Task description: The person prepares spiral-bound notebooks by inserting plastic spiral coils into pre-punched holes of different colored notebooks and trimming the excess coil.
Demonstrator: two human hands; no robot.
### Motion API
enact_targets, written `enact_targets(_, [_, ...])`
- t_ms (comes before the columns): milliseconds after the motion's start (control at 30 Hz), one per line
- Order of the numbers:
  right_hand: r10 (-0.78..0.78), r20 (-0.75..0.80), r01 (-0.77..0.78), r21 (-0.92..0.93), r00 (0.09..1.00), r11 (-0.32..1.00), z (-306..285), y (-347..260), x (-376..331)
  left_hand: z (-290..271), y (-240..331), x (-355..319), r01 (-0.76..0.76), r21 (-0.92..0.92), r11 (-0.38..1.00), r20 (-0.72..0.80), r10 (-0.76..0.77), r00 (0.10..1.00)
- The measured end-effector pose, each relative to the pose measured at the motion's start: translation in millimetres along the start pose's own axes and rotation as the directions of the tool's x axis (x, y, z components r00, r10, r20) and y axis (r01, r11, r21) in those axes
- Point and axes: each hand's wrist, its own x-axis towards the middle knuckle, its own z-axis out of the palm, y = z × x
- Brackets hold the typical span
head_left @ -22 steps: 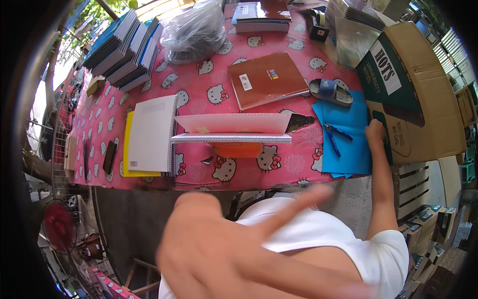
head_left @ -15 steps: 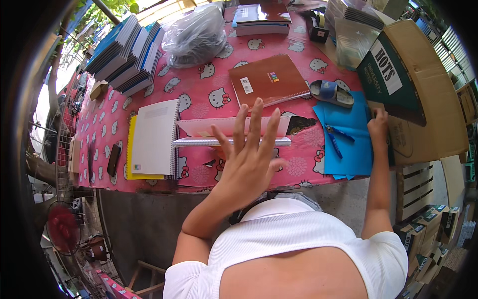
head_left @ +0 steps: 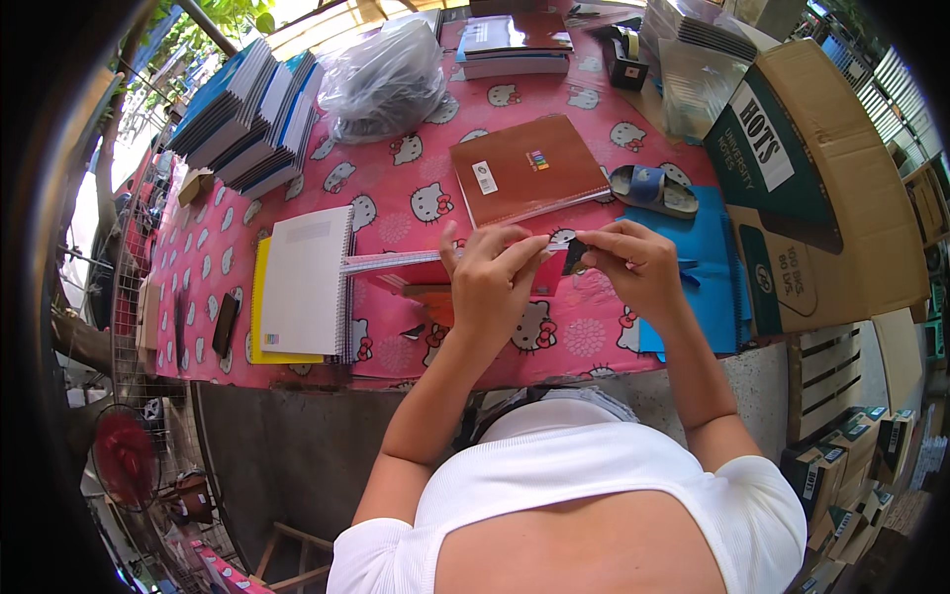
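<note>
Left hand [head_left: 492,287] laid over the middle of a spiral notebook [head_left: 416,265] held edge-up above the pink cartoon-cat tablecloth [head_left: 396,198], fingers curled over its top edge and gripping it. Right hand [head_left: 633,265] just to the right, fingertips pinched on a small dark object [head_left: 574,255], too small to identify, at the right end of that same notebook edge. Both hands nearly touching, thumbs and forefingers meeting over the notebook's rim. Notebook running left to right, its coil side stretching out left of the left hand toward an open white spiral pad [head_left: 307,282]. Beneath it, an orange-red cover [head_left: 426,295] showing partly under the left wrist.

Open white pad lying flat to the left, on top of a yellow sheet [head_left: 259,327]. Farther off, a brown notebook [head_left: 529,168] with small stickers, tilted, well apart from the hands. To its right, a blue sandal [head_left: 653,188] resting on the far edge of a blue folder [head_left: 708,267], the folder just beside and partly under the right hand. Large cardboard box [head_left: 841,198] at the far right. At the far left, a stack of blue-edged notebooks [head_left: 247,119]; next to it a crumpled clear plastic bag [head_left: 381,79]. Dark phone-like slab [head_left: 226,325] near the left table edge.
</note>
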Motion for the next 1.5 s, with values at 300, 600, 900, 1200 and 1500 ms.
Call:
enact_targets(300, [0.299, 0.235, -0.358, 0.275, 0.925, 0.892, 2, 18, 19, 0, -6, -6, 0.064, -0.226, 0.972, 0.070, -0.050, 0.996])
enact_targets(600, [0.068, 0.341, -0.138, 0.185, 0.938, 0.973, -5, 5, 25, -2, -10, -15, -0.015, -0.263, 0.965, 0.029, 0.023, 0.999])
enact_targets(900, [0.079, 0.370, -0.124, 0.100, 0.926, 0.987, -10, -7, 25, -4, -3, -10, -0.036, -0.145, 0.989, 0.005, 0.037, 0.999])
enact_targets(1200, [0.123, 0.375, -0.158, 0.065, 0.919, 0.985, -5, -4, 18, 0, -11, -7, 0.073, -0.229, 0.971, 0.070, -0.058, 0.996])
enact_targets(1500, [-0.056, 0.219, 0.115, -0.267, 0.974, 0.957, 1, -9, 11, -1, -20, -11, 0.032, -0.139, 0.990, 0.033, -0.028, 0.999])
